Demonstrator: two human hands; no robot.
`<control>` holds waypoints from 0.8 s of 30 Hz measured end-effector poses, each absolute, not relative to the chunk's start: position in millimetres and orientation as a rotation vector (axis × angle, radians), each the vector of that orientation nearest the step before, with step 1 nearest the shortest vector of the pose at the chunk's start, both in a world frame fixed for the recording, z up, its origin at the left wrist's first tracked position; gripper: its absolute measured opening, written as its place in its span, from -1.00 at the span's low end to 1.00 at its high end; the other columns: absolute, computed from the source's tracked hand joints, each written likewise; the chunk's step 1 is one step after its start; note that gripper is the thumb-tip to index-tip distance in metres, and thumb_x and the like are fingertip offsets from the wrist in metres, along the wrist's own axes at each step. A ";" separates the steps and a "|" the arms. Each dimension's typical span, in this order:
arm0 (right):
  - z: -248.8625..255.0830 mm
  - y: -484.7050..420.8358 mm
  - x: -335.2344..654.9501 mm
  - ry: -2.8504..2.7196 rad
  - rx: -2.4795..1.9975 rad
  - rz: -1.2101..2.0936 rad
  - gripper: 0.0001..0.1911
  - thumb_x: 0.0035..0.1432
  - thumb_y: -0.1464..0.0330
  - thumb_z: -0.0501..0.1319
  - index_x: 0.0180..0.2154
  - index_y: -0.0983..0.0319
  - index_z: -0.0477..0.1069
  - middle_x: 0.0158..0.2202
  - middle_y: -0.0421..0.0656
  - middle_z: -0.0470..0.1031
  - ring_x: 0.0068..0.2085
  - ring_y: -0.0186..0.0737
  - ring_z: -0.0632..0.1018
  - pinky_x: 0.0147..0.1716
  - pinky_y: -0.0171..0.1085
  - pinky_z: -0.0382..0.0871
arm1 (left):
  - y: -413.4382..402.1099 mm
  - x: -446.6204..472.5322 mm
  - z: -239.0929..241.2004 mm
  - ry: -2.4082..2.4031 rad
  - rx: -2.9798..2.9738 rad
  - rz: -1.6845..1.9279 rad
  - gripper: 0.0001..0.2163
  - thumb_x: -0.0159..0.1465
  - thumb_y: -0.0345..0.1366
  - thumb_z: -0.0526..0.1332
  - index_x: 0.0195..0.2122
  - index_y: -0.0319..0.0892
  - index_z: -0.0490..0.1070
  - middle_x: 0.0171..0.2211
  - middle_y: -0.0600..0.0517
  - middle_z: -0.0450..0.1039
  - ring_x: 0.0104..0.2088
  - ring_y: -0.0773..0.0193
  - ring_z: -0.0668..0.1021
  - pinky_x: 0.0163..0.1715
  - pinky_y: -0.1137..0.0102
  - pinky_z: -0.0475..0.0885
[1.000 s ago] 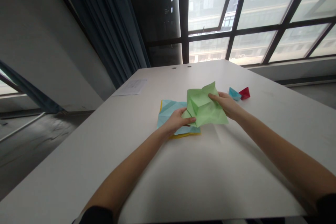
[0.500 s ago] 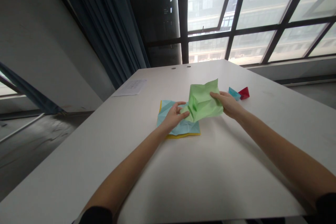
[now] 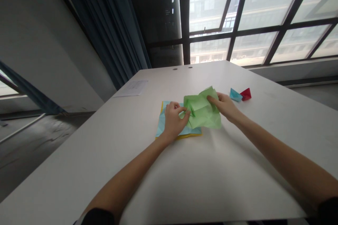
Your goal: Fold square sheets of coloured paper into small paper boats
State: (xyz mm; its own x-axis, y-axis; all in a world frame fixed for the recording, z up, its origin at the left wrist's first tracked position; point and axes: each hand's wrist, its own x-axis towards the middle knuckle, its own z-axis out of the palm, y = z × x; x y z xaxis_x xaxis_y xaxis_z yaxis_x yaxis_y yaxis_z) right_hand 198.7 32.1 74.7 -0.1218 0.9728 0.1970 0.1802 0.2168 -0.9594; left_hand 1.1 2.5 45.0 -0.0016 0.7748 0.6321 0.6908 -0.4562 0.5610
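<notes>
A light green paper sheet (image 3: 206, 114) hangs between a person's two bare hands, lifted above a white desk (image 3: 200, 179); it is creased all over, with crumpled folds at its left side and a raised, uneven upper edge. The left hand (image 3: 174, 116) is at the sheet's left corner, its grip closed in a pinch, thumb and forefinger meeting on the green paper, the other fingers curled; the right hand (image 3: 224, 105) holds the right side, its grip pressing the sheet with the thumb flat on the near face and the fingers mostly hidden behind.

Under the left hand lies a creased light blue sheet (image 3: 161, 124), partly covered from view by that hand and the green paper; a yellow sheet (image 3: 189, 136) shows beneath it, along the left and near edges.

Beyond the right hand and a little to its right, a blue folded paper piece (image 3: 236, 95) stands beside a red folded paper piece (image 3: 246, 94), the two touching or nearly so; well apart on the left lies a white printed page (image 3: 132, 88), its text too small to read; behind the desk are a dark blue curtain (image 3: 113, 31) and dark-framed windows (image 3: 253, 12).
</notes>
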 end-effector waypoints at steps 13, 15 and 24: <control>64.1 46.5 214.0 -1.450 -1.270 1.181 -0.80 0.03 0.25 0.18 -0.37 0.25 0.42 -0.39 -0.09 0.55 -0.38 -0.16 0.55 -0.44 -0.27 0.46 | 15.4 -8.3 62.9 0.919 0.711 1.328 -0.94 -0.13 -0.38 0.18 -0.58 -0.20 0.31 -0.58 0.10 0.34 -0.55 0.41 0.36 -0.54 0.50 0.24; 63.2 47.4 215.1 -1.427 -1.270 1.203 -0.82 0.03 0.26 0.18 -0.37 0.25 0.42 -0.38 -0.09 0.55 -0.38 -0.16 0.55 -0.44 -0.26 0.46 | 17.0 -11.7 64.5 0.907 0.734 1.354 -0.95 -0.12 -0.39 0.16 -0.58 -0.21 0.30 -0.59 0.10 0.35 -0.57 0.42 0.37 -0.54 0.50 0.25; 56.5 54.6 221.9 -1.431 -1.268 1.234 -0.79 -0.01 0.23 0.22 -0.39 0.25 0.45 -0.36 -0.10 0.55 -0.41 -0.21 0.55 -0.43 -0.29 0.46 | 23.6 -25.3 69.1 0.949 0.842 1.490 -0.94 -0.07 -0.39 0.16 -0.57 -0.22 0.26 -0.65 0.13 0.35 -0.60 0.41 0.44 -0.55 0.54 0.33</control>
State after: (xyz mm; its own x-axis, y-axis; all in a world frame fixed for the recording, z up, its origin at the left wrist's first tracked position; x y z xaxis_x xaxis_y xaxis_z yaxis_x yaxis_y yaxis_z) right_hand 221.9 54.6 56.5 -0.1362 0.9905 -0.0189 0.1644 0.0038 -0.9864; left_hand -25.3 23.6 69.1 -0.1212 0.9926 0.0018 -0.4182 -0.0527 0.9068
